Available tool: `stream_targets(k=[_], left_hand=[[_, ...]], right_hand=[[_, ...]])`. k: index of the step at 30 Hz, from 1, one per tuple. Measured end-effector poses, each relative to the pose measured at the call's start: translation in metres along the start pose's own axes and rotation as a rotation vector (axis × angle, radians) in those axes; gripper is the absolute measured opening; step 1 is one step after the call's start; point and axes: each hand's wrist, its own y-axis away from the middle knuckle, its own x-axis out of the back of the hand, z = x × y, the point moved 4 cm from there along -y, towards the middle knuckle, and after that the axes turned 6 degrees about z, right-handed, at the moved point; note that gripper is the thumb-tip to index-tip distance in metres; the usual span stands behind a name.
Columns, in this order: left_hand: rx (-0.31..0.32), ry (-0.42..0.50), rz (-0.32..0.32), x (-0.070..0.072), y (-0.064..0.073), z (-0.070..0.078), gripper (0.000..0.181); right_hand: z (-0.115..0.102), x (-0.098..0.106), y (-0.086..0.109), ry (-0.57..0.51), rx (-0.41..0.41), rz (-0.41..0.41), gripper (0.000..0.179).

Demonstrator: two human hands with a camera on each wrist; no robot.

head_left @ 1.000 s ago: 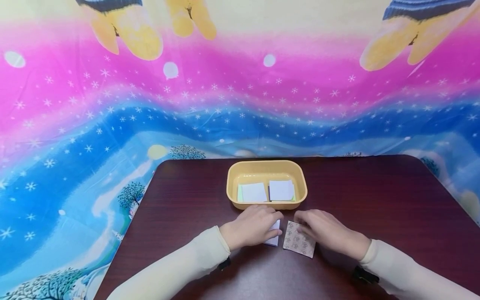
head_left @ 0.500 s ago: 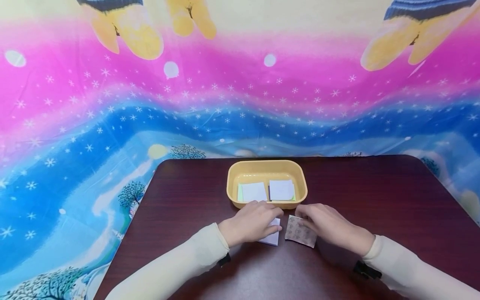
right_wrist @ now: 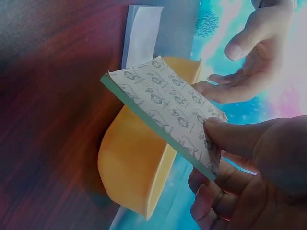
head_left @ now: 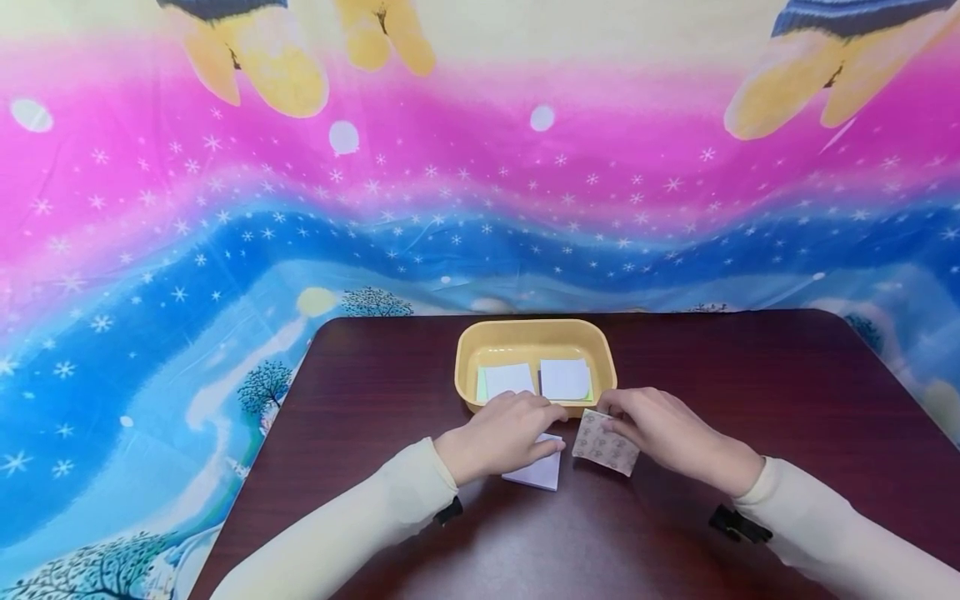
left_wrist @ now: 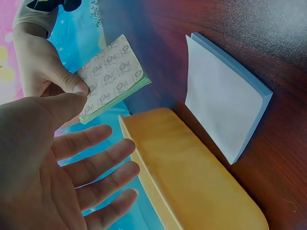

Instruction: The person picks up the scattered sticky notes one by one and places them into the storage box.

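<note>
My right hand [head_left: 671,437] pinches a green sticky note pad [right_wrist: 163,105] by one edge, thumb on top and fingers beneath. Its printed backing paper faces up, and the pad is tilted above the table in front of the yellow box [head_left: 536,326]. The left hand [head_left: 495,437] is held with fingers extended and apart, and nothing is in it. Below that hand a second pad [left_wrist: 225,91], with a white top and bluish edges, lies on the table; in the head view the hand covers part of it.
Inside the box lie two side-by-side groups of pads, the left pads [head_left: 510,381] and the right pads [head_left: 564,379], with white tops and some green edges. The dark wooden table [head_left: 720,358] ends at a printed cloth backdrop [head_left: 480,208].
My right hand has raised the green sticky note pad and moved it away from me, toward the box. The left hand has shifted slightly forward, uncovering more of the white-topped pad.
</note>
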Motion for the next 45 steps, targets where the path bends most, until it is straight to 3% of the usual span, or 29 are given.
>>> stream_targets(k=[18, 45], left_hand=[[-0.007, -0.013, 0.032, 0.015, -0.003, -0.003, 0.032], [0.087, 0.058, 0.067, 0.032, -0.006, -0.026, 0.037]], right_hand=[[-0.005, 0.013, -0.005, 0.007, 0.022, 0.033, 0.011], [-0.012, 0.03, -0.025, 0.027, 0.05, 0.075, 0.009]])
